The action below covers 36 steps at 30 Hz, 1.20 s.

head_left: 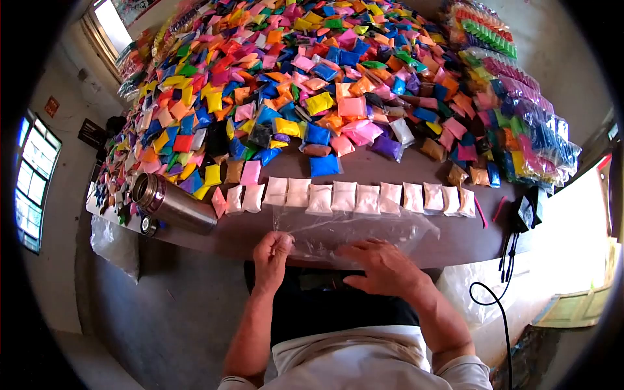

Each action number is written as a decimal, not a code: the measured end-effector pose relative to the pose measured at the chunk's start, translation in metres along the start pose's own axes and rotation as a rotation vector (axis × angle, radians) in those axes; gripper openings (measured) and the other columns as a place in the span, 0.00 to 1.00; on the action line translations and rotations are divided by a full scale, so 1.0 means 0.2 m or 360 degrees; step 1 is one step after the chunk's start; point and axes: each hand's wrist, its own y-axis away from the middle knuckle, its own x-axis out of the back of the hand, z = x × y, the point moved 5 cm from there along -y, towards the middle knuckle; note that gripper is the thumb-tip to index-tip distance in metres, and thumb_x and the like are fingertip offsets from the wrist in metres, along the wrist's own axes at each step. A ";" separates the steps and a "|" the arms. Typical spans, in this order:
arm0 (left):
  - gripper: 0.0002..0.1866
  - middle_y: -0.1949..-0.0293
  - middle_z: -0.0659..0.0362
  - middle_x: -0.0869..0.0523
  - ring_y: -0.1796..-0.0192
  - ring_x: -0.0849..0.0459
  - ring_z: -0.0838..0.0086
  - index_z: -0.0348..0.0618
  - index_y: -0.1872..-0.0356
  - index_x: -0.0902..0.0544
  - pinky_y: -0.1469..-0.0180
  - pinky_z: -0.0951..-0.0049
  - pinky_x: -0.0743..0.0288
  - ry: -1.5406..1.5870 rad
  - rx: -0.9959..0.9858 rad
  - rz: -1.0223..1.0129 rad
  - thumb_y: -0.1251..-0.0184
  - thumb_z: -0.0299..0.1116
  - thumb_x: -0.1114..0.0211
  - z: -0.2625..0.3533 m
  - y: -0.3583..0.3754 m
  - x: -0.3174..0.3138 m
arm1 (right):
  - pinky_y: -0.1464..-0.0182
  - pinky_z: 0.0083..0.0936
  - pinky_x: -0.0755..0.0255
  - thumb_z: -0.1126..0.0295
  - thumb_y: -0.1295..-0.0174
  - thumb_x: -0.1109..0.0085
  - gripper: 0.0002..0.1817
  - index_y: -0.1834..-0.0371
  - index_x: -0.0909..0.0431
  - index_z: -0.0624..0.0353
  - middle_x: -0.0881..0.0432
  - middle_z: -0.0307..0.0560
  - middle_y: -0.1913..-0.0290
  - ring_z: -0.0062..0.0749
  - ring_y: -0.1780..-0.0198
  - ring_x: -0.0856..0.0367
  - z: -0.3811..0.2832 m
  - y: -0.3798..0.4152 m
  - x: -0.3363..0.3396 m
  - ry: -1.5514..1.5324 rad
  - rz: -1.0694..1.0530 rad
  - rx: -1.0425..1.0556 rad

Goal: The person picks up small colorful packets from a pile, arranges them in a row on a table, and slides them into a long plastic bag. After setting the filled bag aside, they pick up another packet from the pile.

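Note:
A clear plastic bag lies flat near the table's front edge, just below a row of small white packets. My left hand is closed on the bag's left end, with thumb and fingers pinched together. Over the bag's lower right part, my right hand rests with its fingers spread and holds nothing. The bag's upper edge overlaps the bottoms of some packets.
Many colourful packets are heaped across the back. A steel flask lies at the left, its cap beside it. Bundled packets stand at the right, near a black box with cables.

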 end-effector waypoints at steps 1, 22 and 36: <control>0.15 0.65 0.63 0.17 0.62 0.21 0.80 0.39 0.62 0.18 0.56 0.76 0.27 0.0024 -0.0019 0.0012 0.29 0.43 0.38 0.00 0.00 0.00 | 0.40 0.42 0.30 0.67 0.48 0.36 0.17 0.55 0.21 0.59 0.20 0.53 0.46 0.53 0.45 0.22 -0.02 -0.02 -0.03 -0.0103 -0.0045 0.0098; 0.13 0.69 0.66 0.20 0.66 0.25 0.85 0.36 0.62 0.19 0.62 0.81 0.30 -0.0050 -0.0031 0.0010 0.29 0.38 0.36 0.02 -0.01 0.01 | 0.40 0.42 0.36 0.69 0.39 0.42 0.16 0.47 0.21 0.51 0.24 0.40 0.40 0.39 0.39 0.28 -0.09 -0.16 -0.28 0.0256 0.0019 0.0330; 0.13 0.69 0.61 0.20 0.66 0.24 0.80 0.35 0.63 0.20 0.63 0.77 0.29 -0.0768 -0.0447 0.0019 0.31 0.38 0.35 0.11 -0.07 -0.02 | 0.34 0.51 0.43 0.69 0.43 0.39 0.21 0.44 0.23 0.51 0.25 0.45 0.38 0.42 0.32 0.33 -0.07 -0.14 -0.28 0.0248 0.0039 0.0311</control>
